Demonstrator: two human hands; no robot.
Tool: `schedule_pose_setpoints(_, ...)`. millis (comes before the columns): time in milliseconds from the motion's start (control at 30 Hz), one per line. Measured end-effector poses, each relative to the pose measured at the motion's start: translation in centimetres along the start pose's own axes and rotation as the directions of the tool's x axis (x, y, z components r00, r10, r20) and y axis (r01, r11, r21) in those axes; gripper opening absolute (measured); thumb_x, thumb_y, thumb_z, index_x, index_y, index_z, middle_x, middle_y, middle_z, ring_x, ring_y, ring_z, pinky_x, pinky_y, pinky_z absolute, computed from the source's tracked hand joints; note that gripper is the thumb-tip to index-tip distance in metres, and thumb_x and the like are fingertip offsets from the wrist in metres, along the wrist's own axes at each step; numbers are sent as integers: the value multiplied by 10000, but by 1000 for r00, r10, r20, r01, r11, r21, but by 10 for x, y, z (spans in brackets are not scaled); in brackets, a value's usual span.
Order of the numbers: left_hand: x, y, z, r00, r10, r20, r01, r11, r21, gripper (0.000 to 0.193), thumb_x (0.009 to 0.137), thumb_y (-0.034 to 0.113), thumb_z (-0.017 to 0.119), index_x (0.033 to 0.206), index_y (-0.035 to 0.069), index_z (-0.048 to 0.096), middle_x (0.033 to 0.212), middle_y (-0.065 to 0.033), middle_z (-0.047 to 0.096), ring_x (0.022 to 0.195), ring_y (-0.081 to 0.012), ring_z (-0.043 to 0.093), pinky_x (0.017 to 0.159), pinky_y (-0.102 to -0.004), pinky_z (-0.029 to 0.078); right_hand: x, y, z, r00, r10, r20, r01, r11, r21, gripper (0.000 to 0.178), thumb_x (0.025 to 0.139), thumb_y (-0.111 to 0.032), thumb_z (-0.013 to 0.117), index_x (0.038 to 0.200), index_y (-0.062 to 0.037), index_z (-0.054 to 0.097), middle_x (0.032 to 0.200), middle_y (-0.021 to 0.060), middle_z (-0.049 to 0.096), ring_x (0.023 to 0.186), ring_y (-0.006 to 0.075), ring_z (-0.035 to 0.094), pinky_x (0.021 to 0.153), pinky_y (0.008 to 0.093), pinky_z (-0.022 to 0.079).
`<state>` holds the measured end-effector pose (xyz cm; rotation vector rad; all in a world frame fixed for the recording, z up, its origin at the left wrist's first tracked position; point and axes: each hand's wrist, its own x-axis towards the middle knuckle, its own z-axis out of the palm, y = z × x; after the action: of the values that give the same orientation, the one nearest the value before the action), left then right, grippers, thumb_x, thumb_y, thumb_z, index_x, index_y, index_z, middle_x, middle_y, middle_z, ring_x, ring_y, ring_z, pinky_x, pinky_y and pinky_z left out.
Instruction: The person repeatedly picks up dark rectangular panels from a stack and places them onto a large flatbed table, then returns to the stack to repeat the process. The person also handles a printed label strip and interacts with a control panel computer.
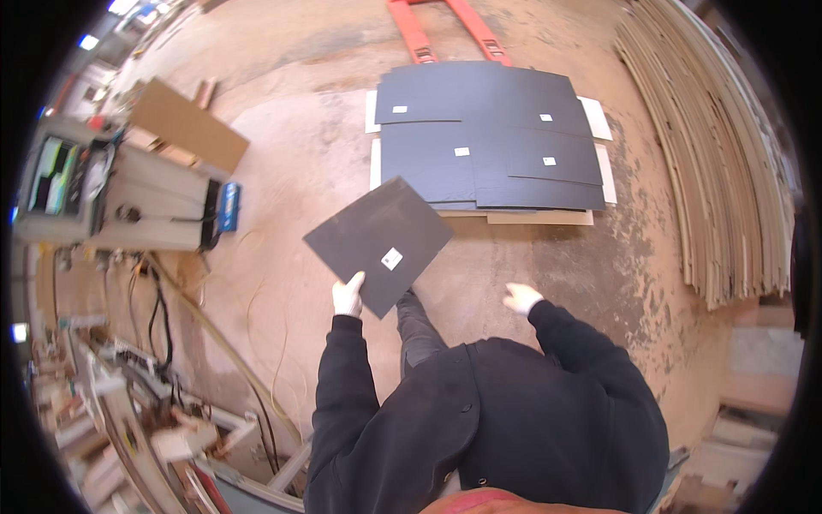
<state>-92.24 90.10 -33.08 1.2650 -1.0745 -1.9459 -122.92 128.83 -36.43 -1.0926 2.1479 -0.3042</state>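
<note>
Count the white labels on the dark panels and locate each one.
5. One label is on the panel held by the left hand; four are on the stacked panels: far left, far right, near middle, near right. More may be hidden underneath.

Just the head view: wide fisheye, left unit of a side-by-side pair worn on the person's head. Faces down, upright, unmirrored; straight edges bow toward the black rim. Dark jacket (531, 403) sits close to the lens, below the fingers in frame. Left fingers (354, 283) and right fingers (512, 300) land around mid-frame, farther off. Coverage runs from grey machine (158, 197) left of the fingers to board stack (702, 171) on their right, with red forks (413, 34) beyond them at the top.
</note>
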Motion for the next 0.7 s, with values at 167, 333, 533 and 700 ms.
schedule_pose_setpoints(167, 230, 4, 97, 948, -190, 256, 90, 929, 359, 340, 856, 133, 773, 1090, -103, 703, 1014, -160, 749, 874, -228, 714, 810, -348, 567, -102, -12, 49, 753, 606, 257, -584, 795, -164, 428, 846, -323, 682, 1174, -49, 688, 1082, 249, 721, 1055, 402, 687, 930, 481, 533)
schedule_pose_setpoints(333, 389, -35, 164, 871, -269, 412, 9, 846, 533, 400, 840, 259, 788, 1082, -56, 742, 978, -155, 769, 886, -241, 729, 824, -356, 563, -204, -105, 64, 423, 805, 415, -900, 425, 93, 424, 862, -390, 655, 1107, -54, 739, 1085, 235, 737, 1065, 380, 701, 946, 456, 536)
schedule_pose_setpoints(533, 452, -93, 166, 795, -351, 495, 177, 915, 363, 423, 915, 187, 732, 1221, -94, 651, 1088, -161, 734, 951, -209, 707, 845, -349, 560, -245, -197, 110, 305, 646, 700, -942, 312, 122, 528, 963, -464, 556, 1256, -43, 683, 1250, 264, 676, 1222, 365, 632, 1048, 433, 470)
schedule_pose_setpoints(700, 505, -116, 146, 835, -482, 266, 142, 656, 741, 769, 961, 558, 625, 1283, -139, 593, 1205, -270, 692, 1150, -344, 669, 990, -391, 506, -206, -240, 111, 255, 677, 690, -966, 207, 154, 508, 992, -430, 499, 1286, -42, 643, 1280, 275, 644, 1264, 386, 591, 1022, 448, 468)
